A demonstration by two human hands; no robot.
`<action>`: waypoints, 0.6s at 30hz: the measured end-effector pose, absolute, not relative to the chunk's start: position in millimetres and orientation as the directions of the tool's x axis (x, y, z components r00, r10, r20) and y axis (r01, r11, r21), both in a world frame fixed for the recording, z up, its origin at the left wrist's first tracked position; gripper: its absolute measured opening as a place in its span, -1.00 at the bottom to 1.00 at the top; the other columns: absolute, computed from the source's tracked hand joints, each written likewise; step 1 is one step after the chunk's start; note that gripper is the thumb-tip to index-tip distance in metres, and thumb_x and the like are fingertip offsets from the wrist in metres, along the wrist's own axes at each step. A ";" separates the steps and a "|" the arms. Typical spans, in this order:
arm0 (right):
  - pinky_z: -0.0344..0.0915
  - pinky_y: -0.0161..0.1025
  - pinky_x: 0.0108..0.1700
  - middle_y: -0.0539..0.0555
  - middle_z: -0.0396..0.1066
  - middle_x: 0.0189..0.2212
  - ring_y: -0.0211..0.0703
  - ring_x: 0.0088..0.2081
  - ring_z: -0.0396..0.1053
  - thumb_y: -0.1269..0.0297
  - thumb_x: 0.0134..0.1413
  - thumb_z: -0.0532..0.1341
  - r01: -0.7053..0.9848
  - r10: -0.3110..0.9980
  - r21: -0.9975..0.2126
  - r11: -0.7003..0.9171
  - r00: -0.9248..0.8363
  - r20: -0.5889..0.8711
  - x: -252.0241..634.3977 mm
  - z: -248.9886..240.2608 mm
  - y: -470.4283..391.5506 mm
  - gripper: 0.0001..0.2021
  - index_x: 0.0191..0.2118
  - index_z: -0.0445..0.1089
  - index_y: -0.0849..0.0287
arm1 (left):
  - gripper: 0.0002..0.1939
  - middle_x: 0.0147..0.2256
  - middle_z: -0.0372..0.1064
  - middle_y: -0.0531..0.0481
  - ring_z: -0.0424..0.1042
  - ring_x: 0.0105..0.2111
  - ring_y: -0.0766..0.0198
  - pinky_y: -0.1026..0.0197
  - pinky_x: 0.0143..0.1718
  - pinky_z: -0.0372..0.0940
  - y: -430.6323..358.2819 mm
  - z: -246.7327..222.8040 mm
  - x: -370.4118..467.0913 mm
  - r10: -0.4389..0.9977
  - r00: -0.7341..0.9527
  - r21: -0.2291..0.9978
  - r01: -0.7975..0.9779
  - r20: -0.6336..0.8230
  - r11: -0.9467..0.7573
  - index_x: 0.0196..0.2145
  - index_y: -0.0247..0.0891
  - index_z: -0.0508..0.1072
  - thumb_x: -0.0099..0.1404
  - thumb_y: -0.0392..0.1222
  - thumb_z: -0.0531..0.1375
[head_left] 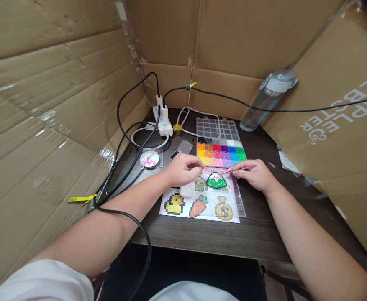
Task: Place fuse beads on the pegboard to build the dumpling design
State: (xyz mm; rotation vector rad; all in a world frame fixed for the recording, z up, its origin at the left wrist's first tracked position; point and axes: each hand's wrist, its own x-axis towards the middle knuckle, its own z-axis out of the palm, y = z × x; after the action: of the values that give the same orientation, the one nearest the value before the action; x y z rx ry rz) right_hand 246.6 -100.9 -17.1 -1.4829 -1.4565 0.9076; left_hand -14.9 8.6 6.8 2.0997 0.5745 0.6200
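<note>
My right hand pinches slim tweezers, their tip at the upper right edge of a bead design. This design is white above, green below, with a black outline. My left hand hovers left of it, fingers curled and thumb closed against them; whether something small is in them I cannot tell. Below that hand sits a small clear box of whitish beads. Under it all lies a pattern sheet with a duck, a carrot and a money bag, and a clear pegboard shows along its right edge.
Behind my hands stands a sorted bead case with its lid open. At left are a white dish of pink beads and a small box of black beads. A power strip, black cables and a water bottle stand near cardboard walls.
</note>
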 end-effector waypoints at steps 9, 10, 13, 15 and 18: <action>0.45 -0.23 -0.29 0.12 0.61 -0.37 -0.17 -0.39 0.51 0.21 -0.05 0.40 0.388 0.996 -0.921 0.036 0.059 0.063 246.3 -17.4 -100.3 -0.84 -0.33 0.63 0.16 | -0.80 -0.51 0.48 0.00 0.35 -0.54 0.40 0.32 -0.48 0.23 8.0 7.1 -15.3 0.604 0.772 0.838 0.185 0.200 -0.514 -0.45 -0.33 0.54 0.11 -0.22 0.13; 0.45 -0.23 -0.29 0.12 0.62 -0.37 -0.17 -0.39 0.51 0.21 -0.05 0.40 0.387 0.996 -0.921 0.036 0.058 0.063 246.1 -17.4 -100.2 -0.84 -0.33 0.63 0.16 | -0.80 -0.52 0.47 0.00 0.35 -0.54 0.40 0.32 -0.48 0.23 7.9 7.5 -15.3 0.602 0.772 0.837 0.183 0.203 -0.516 -0.45 -0.33 0.54 0.10 -0.22 0.13; 0.45 -0.24 -0.30 0.13 0.62 -0.35 -0.18 -0.40 0.50 0.22 -0.05 0.40 0.377 0.996 -0.925 0.039 0.060 0.066 246.1 -17.6 -100.4 -0.84 -0.33 0.63 0.16 | -0.80 -0.52 0.47 0.00 0.35 -0.53 0.40 0.31 -0.47 0.23 7.8 8.3 -15.4 0.596 0.774 0.834 0.175 0.212 -0.524 -0.46 -0.33 0.54 0.11 -0.22 0.12; 0.45 -0.23 -0.31 0.14 0.62 -0.35 -0.19 -0.42 0.49 0.22 -0.06 0.40 0.366 0.995 -0.930 0.036 0.072 0.067 247.1 -17.9 -100.7 -0.84 -0.34 0.63 0.17 | -0.80 -0.51 0.47 0.00 0.35 -0.52 0.40 0.31 -0.46 0.24 7.8 8.1 -15.5 0.596 0.775 0.835 0.173 0.212 -0.522 -0.46 -0.32 0.53 0.11 -0.22 0.12; 0.44 -0.24 -0.35 0.13 0.62 -0.35 -0.23 -0.48 0.45 0.22 -0.07 0.41 0.368 0.992 -0.929 0.037 0.096 0.078 249.2 -19.1 -101.9 -0.84 -0.33 0.63 0.17 | -0.79 -0.52 0.47 0.00 0.33 -0.54 0.40 0.30 -0.47 0.22 7.8 6.4 -15.3 0.601 0.772 0.836 0.179 0.207 -0.519 -0.45 -0.32 0.54 0.11 -0.22 0.12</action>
State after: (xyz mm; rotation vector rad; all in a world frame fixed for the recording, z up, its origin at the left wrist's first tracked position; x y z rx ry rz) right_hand 249.2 -101.9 -19.1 -1.4804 -1.4183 0.8830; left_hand -15.3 7.8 6.4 2.0863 0.5812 0.6086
